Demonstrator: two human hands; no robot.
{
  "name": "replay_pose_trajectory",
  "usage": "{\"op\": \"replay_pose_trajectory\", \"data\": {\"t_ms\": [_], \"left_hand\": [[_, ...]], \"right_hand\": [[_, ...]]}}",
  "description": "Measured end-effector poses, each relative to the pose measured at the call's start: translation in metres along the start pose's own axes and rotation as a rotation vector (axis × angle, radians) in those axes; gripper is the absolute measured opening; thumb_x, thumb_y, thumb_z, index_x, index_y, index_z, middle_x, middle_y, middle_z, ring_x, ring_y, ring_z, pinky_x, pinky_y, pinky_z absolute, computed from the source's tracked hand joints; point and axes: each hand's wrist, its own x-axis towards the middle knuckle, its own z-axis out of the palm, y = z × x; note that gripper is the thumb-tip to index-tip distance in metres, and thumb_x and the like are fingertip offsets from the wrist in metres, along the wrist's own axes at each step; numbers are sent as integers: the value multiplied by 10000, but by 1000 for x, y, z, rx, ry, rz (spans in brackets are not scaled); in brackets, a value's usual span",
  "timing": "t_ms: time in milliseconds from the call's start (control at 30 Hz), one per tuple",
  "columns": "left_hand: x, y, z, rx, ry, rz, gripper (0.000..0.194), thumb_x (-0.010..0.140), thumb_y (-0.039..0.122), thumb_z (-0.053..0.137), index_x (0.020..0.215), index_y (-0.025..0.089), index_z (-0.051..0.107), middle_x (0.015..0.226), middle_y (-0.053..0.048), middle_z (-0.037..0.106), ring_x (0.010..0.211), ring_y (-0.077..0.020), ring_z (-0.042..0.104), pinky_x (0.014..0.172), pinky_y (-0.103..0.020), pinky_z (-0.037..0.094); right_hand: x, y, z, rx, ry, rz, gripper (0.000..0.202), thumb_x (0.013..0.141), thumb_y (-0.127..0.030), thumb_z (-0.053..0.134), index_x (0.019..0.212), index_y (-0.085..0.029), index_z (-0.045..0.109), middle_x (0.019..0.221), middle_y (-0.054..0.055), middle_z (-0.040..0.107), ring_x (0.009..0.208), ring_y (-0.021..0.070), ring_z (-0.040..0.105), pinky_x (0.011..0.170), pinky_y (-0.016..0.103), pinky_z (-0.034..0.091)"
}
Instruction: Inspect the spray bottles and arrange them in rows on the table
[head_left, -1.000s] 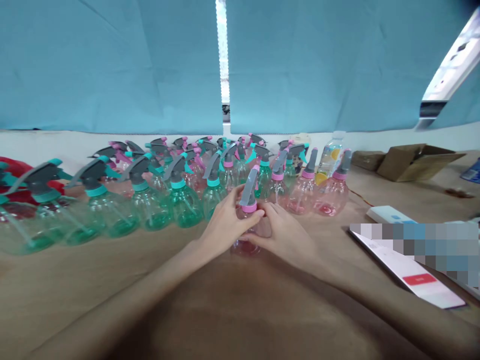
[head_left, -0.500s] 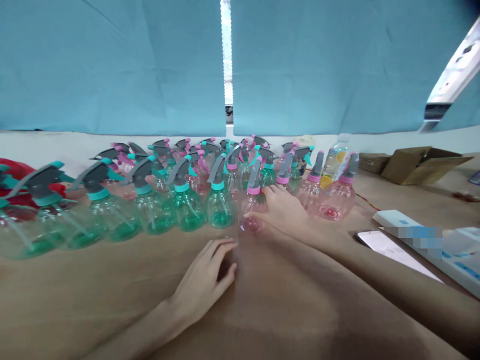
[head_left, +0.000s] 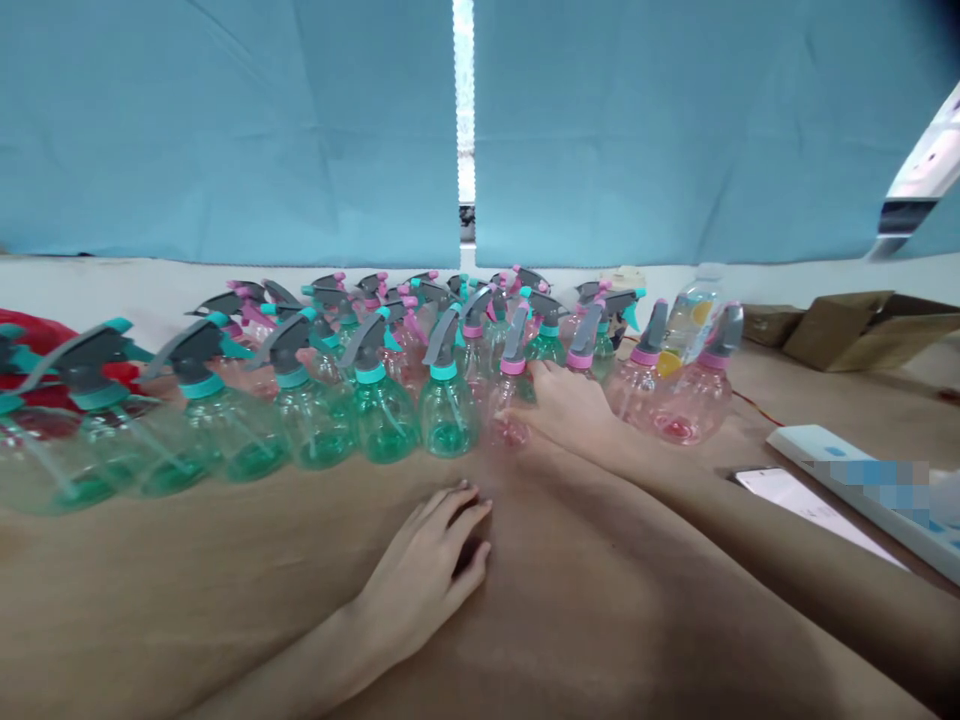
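Several clear spray bottles with grey trigger heads stand in rows across the table. On the left of the front row are green bottles with teal collars, such as this green bottle (head_left: 448, 418). Around the right side of a pink bottle (head_left: 511, 410) with a pink collar, my right hand (head_left: 570, 405) has its thumb in front and its fingers partly hidden behind. My left hand (head_left: 427, 560) rests on the brown table (head_left: 247, 580) in front of the green bottles, fingers loosely spread, holding nothing. More pink bottles (head_left: 686, 405) stand to the right of my right hand.
To the right lie a phone (head_left: 817, 510) and a white power strip (head_left: 862, 490). Behind them sits an open cardboard box (head_left: 840, 330). A clear bottle with a lemon pattern (head_left: 691, 315) stands among the pink ones. Red material (head_left: 37, 350) lies at the far left.
The view has shifted slightly, so most things appear a little further right. My right hand remains at the pink bottle, which now leans slightly less. My left hand is still open on the table.
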Motion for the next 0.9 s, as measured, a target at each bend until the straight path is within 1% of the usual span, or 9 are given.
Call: {"op": "replay_pose_trajectory", "data": {"t_ms": [167, 267, 333, 400, 467, 600, 667, 800, 900], "left_hand": [[0, -1, 1, 22, -15, 6, 330, 902, 213, 475, 1217, 172, 568, 1288, -114, 581, 1222, -281, 514, 1005, -469, 449], [1, -1, 1, -1, 2, 25, 314, 902, 203, 468, 1199, 195, 567, 1272, -98, 592, 1207, -272, 527, 993, -463, 461], [3, -1, 1, -34, 23, 46, 292, 899, 194, 468, 1170, 209, 574, 1237, -84, 609, 1177, -260, 551, 982, -446, 471], [6, 0, 1, -65, 37, 62, 270, 902, 180, 462, 1145, 211, 574, 1198, -76, 621, 1144, -245, 570, 972, -428, 478], [9, 4, 1, -94, 53, 69, 252, 906, 165, 452, 1126, 210, 568, 1165, -70, 626, 1117, -232, 580, 962, -416, 482], [14, 16, -3, -163, 96, 76, 240, 907, 144, 439, 1100, 221, 559, 1120, -52, 631, 1082, -215, 589, 941, -397, 489], [14, 23, -5, -198, 110, 73, 239, 908, 140, 434, 1092, 223, 560, 1110, -45, 629, 1069, -208, 593, 933, -389, 491], [14, 32, -6, -247, 118, 47, 226, 906, 145, 437, 1068, 230, 571, 1097, -38, 629, 1057, -205, 596, 939, -392, 478], [18, 33, -3, -297, 126, 14, 218, 899, 160, 446, 1049, 242, 582, 1086, -32, 634, 1043, -208, 596, 930, -386, 470]], "right_hand": [[-26, 15, -13, 53, 50, 11, 547, 844, -529, 540, 1270, -188, 505, 1168, 119, 656, 974, 331, 644, 709, 410, 496], [-44, 38, -24, 120, 161, 48, 376, 854, -469, 537, 1099, -196, 623, 963, 90, 712, 851, 305, 667, 677, 397, 480], [-50, 55, -27, 120, 203, 94, 365, 861, -492, 518, 1042, -200, 642, 862, 85, 717, 824, 310, 668, 654, 391, 473], [-49, 69, -24, 131, 231, 147, 430, 847, -512, 524, 1082, -166, 621, 941, 126, 714, 879, 336, 661, 681, 412, 475], [-43, 77, -16, 180, 209, 182, 529, 835, -546, 524, 1164, -136, 573, 1081, 164, 687, 974, 364, 637, 729, 437, 474], [-24, 76, 3, 216, 184, 183, 725, 815, -618, 518, 1297, -80, 456, 1119, 192, 668, 1045, 354, 618, 760, 415, 478], [-14, 72, 9, 219, 176, 197, 740, 811, -621, 523, 1299, -70, 444, 1086, 197, 676, 1014, 354, 631, 738, 411, 480], [-5, 67, 11, 205, 150, 218, 554, 819, -582, 534, 1120, -116, 555, 1030, 178, 686, 945, 358, 649, 683, 399, 467], [-6, 65, 7, 193, 130, 219, 464, 816, -552, 553, 1027, -139, 572, 1008, 165, 686, 928, 353, 649, 650, 375, 451]]}}
